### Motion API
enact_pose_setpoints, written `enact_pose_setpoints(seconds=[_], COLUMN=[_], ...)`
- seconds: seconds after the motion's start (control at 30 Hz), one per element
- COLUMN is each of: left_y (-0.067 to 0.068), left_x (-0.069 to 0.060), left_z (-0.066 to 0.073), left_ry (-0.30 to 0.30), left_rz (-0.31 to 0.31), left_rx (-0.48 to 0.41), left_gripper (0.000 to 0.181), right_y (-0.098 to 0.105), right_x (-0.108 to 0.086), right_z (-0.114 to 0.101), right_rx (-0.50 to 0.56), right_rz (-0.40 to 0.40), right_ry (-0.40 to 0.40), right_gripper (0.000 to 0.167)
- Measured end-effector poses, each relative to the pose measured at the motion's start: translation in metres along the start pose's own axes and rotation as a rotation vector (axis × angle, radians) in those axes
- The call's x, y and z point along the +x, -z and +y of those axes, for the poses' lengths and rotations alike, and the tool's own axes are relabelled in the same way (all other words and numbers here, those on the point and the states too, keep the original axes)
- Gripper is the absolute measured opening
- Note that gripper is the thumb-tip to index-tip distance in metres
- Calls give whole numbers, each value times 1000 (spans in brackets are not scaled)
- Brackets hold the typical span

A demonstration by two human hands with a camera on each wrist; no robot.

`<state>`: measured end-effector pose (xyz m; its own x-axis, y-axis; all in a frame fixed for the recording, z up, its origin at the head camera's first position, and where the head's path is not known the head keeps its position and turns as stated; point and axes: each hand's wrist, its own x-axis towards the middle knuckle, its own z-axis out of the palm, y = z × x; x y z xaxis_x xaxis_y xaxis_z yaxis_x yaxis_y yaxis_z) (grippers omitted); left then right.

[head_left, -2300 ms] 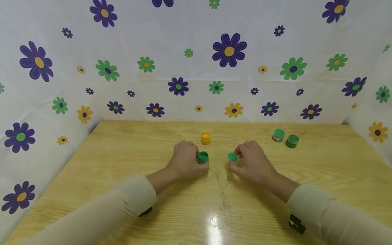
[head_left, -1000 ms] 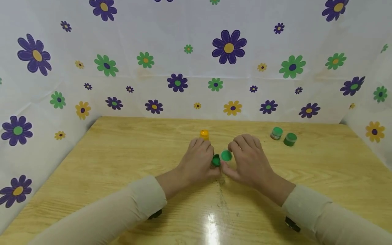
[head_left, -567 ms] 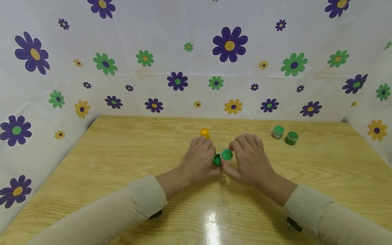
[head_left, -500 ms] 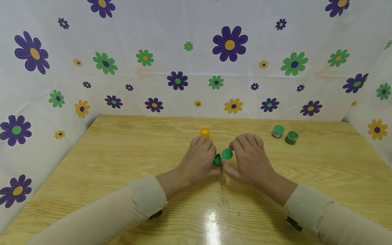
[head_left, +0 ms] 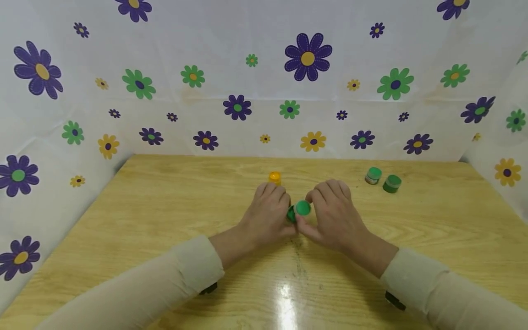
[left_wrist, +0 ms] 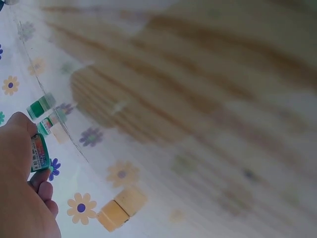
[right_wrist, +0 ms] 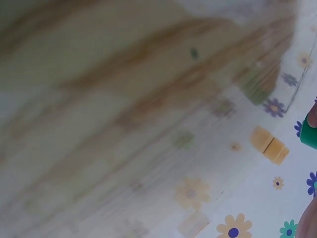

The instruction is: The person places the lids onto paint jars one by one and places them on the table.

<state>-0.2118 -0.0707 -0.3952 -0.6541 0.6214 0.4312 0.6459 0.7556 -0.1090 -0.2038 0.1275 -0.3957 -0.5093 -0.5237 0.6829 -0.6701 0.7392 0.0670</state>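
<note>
Pinching the green jar (head_left: 291, 214), the left grip (head_left: 266, 212) has it in front of the yellow jar (head_left: 274, 177); the right grip (head_left: 333, 214) pinches a green lid (head_left: 303, 208), tilted by the rim! Uncapping looks done; seating the lid appears left.

L hand (head_left: 267, 213) nr R hand (head_left: 335, 214), fingers curled.

Bright glare on the near tabletop (head_left: 285, 300)
</note>
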Motion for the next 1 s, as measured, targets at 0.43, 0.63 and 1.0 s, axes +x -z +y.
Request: enact_pose_setpoints(seconds=[0.43,0.63,1.0], left_y=[-3,-2,-2], left_x=[0,1,-1], left_z=[-1,-1,-2], left_ry=[-26,-36,-63], left_rz=[76,79,105], left_rx=[-27,-53,-31], left_gripper=[45,47,48], right_y=[-2,-2,-3], right_x=[2,2,3], right_z=[0,-1,-1], right_rx=[10,21,42], right_rz=[12,1,3], right_ry=[34,38,67], right_gripper=[36,36,33])
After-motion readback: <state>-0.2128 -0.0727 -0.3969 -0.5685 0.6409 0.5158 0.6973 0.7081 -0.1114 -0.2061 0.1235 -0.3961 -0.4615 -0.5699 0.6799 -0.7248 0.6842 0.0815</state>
